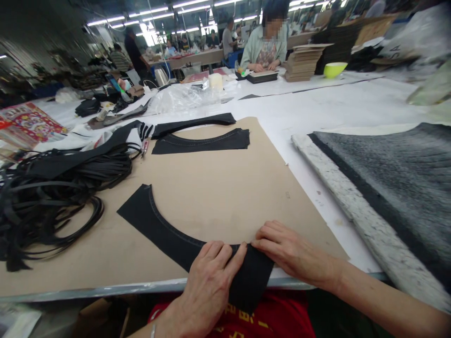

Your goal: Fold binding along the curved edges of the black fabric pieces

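A black curved-edge fabric piece point(169, 234) lies slantwise on the brown paper sheet, its lower right part hanging over the table's front edge. Along its concave edge runs a narrow folded rim with a light line. My left hand point(213, 277) presses on it, fingers bent over the material and thumb at the curved edge. Just to the right, my right hand point(282, 246) pinches the same rim, its fingertips close to my left thumb. Farther back rest a similar black piece point(207, 143) with a turned rim and a stack of black pieces point(193, 124).
Brown paper point(218, 188) covers the near table. A tangled heap of black strips point(63, 188) is on the left. At right lies a thick pale slab point(345, 202) under dark grey textured material point(394, 164). Across the table a person point(266, 47) works near stacked cardboard point(305, 63) and a lime bowl point(334, 70).
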### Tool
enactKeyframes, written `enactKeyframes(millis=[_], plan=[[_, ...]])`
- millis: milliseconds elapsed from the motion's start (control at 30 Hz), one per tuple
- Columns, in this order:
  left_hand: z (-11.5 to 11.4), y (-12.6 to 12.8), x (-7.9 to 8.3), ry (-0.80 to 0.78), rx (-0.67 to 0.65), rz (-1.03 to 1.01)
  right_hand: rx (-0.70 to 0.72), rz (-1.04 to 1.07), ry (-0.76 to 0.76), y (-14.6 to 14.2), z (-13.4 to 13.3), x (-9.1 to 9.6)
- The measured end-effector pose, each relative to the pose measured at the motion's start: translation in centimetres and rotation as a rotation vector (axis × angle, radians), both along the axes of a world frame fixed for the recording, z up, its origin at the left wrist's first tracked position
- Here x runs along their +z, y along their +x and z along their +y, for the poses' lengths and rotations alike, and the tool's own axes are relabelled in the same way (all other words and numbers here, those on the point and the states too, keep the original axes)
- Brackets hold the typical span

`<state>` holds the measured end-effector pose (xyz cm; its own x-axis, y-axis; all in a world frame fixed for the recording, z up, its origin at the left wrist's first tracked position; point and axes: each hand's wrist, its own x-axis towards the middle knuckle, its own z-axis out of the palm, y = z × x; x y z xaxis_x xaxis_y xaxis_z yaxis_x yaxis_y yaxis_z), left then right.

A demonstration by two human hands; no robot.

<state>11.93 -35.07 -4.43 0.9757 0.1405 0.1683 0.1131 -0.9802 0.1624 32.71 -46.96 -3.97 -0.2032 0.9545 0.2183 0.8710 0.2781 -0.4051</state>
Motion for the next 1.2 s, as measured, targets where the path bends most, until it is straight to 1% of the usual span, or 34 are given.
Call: enactKeyframes(millis=[200,300,400,500,600,767,1000,1200], plan=[[-0.1,0.3,-0.2,-0.026,0.009,0.043,-0.020,-0.010,-0.018,0.1,-0.3,-0.2],[-0.1,0.5,-0.1,-0.014,0.024,0.061,-0.021,0.004,-0.030,0.1,-0.5,0.0],[-0.2,0.7,0.0,0.002,0.027,0.073,-0.043,0.083,-0.058,0.1,-0.7,0.3],[-0.2,0.8,0.0,-0.003,0.015,0.059,-0.113,0.212,-0.097,0.0,-0.9,0.7],[-0.2,0.8,0.0,0.000,0.010,0.045,-0.164,0.263,-0.139,-0.3,-1.0,1.0],[-0.1,0.9,0.0,0.013,0.012,0.052,-0.180,0.245,-0.149,-0.5,-0.9,0.9],[-0.3,1.0,0.4,0.048,0.007,0.074,-0.139,0.158,-0.096,-0.2,-1.1,0.8],[-0.3,1.1,0.1,0.067,-0.011,0.049,-0.099,0.066,-0.054,0.0,-1.4,0.8]])
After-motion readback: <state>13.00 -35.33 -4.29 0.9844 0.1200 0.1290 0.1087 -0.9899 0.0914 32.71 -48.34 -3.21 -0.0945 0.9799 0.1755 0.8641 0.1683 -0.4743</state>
